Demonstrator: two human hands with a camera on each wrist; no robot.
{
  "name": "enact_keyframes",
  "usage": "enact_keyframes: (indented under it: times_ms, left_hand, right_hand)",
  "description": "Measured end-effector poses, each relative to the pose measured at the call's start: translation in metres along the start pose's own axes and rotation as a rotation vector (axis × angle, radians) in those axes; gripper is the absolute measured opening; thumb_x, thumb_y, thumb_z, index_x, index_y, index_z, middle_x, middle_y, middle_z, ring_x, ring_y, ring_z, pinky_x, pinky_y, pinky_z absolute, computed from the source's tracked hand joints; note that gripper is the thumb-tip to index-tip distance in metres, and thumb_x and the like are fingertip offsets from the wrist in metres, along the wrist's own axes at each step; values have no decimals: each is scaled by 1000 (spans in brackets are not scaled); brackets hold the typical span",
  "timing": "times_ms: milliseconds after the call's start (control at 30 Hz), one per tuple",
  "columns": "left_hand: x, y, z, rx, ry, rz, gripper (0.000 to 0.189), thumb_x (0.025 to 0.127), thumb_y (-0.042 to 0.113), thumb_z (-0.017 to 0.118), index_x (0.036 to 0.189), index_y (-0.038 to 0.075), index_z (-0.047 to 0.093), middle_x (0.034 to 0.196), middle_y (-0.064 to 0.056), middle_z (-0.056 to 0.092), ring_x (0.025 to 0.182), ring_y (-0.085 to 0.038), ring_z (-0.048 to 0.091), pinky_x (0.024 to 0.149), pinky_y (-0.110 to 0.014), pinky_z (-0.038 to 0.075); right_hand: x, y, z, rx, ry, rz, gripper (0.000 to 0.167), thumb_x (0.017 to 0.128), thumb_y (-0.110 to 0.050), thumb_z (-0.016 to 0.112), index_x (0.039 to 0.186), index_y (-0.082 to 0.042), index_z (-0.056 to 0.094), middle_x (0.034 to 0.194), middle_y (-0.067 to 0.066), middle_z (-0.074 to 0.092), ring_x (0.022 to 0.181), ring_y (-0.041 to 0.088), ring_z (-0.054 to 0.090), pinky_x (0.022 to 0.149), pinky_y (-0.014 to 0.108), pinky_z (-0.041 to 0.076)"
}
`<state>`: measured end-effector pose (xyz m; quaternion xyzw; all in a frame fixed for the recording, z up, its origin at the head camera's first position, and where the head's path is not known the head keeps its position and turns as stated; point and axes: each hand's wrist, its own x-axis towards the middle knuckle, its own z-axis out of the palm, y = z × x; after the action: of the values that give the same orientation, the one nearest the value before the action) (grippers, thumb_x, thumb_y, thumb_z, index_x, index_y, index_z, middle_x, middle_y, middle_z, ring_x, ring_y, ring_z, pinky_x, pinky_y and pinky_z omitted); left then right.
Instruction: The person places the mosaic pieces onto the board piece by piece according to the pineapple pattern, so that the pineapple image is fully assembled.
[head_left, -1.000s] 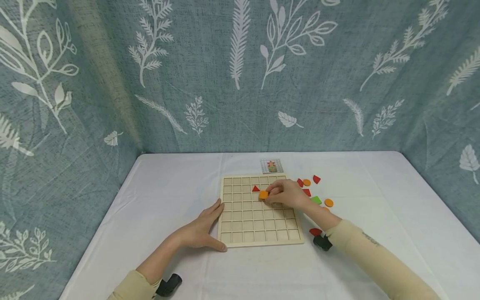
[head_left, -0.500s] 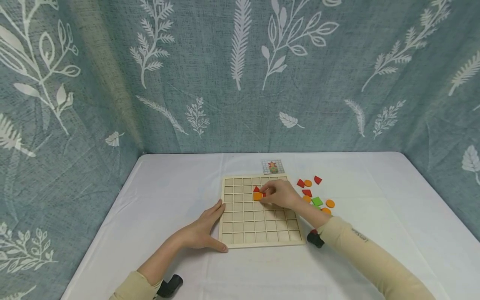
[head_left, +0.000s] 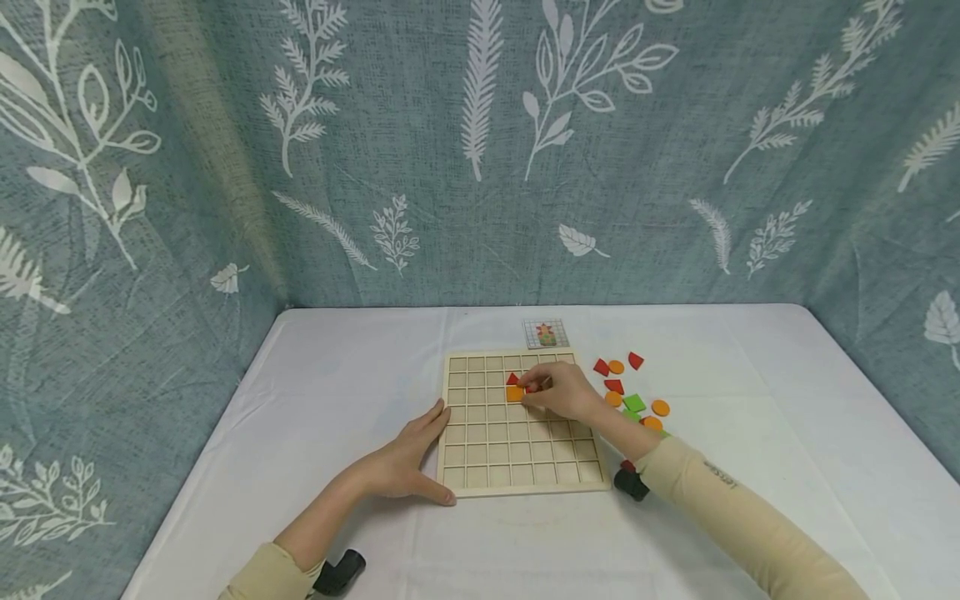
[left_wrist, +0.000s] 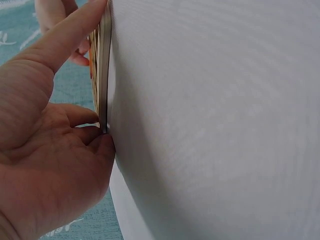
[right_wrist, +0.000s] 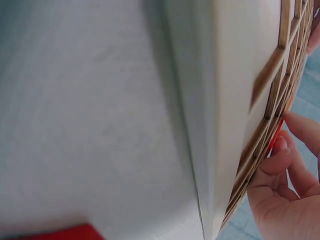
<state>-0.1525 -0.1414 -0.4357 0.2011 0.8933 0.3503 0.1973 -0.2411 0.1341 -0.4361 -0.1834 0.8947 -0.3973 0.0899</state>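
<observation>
My left hand (head_left: pixel 408 458) lies spread along the left edge of the wooden grid board (head_left: pixel 476 454), thumb at its near corner. The left wrist view shows those fingertips (left_wrist: pixel 102 137) against the board's rim. Over the upper part of the board, my right hand (head_left: pixel 558 389) pinches a small red tile (right_wrist: pixel 275 136) between thumb and fingertips, low in the grid. Most of this tile is hidden by the fingers in the head view. Just left of the fingertips an orange square tile (head_left: pixel 514 393) sits in a cell, below a red triangle tile (head_left: pixel 513 379).
Right of the board lie loose tiles: red ones (head_left: pixel 636 361), orange rounds (head_left: pixel 661 407) and green ones (head_left: pixel 634 402). A pattern card (head_left: pixel 546 333) lies behind the board on the white tablecloth (head_left: pixel 735 392). A patterned curtain (head_left: pixel 442 225) stands around the table.
My right hand has moved slightly left and let go of the orange square tile, which now sits in a cell below the triangle. A red tile shows at its fingertips. My left hand stays put.
</observation>
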Motion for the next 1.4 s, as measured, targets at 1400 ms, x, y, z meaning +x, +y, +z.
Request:
enact_keyframes:
  times_ms: [1400]
  left_hand:
    - [1, 0, 1, -1, 4, -5, 121, 68, 35, 89, 153, -5, 14, 161, -21, 3, 146, -41, 4, 114, -58, 16]
  right_hand:
    - [-59, 71, -84, 9, 84, 309, 41, 92, -23, 69, 125, 0, 62, 125, 22, 59, 106, 33, 57, 75, 32, 52]
